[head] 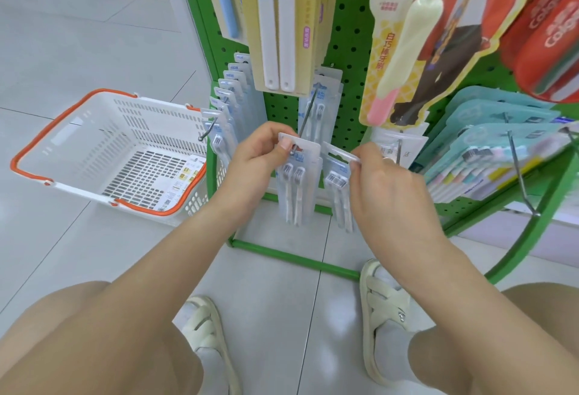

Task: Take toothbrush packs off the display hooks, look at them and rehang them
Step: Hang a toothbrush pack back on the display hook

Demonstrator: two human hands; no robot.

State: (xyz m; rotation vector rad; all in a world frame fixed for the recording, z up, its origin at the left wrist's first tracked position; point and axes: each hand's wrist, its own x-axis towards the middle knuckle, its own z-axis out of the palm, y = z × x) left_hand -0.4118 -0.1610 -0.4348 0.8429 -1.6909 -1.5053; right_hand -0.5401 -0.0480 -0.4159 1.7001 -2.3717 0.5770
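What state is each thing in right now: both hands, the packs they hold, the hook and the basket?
Left hand: pinches the top of a pack.
Left pack: hanging hole at the hook tip.
Right hand: pinches a second pack.
Right pack: off the hook, tilted.
Hook: more packs hang at its back.
Basket: on the floor, handles down, a pack inside.

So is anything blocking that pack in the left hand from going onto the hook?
Nothing visible does. The left hand pinches the pack with its hang hole right at the tip of the hook, whose rod is bare in front of the packs hung behind. The right hand holds a second pack off to the side.
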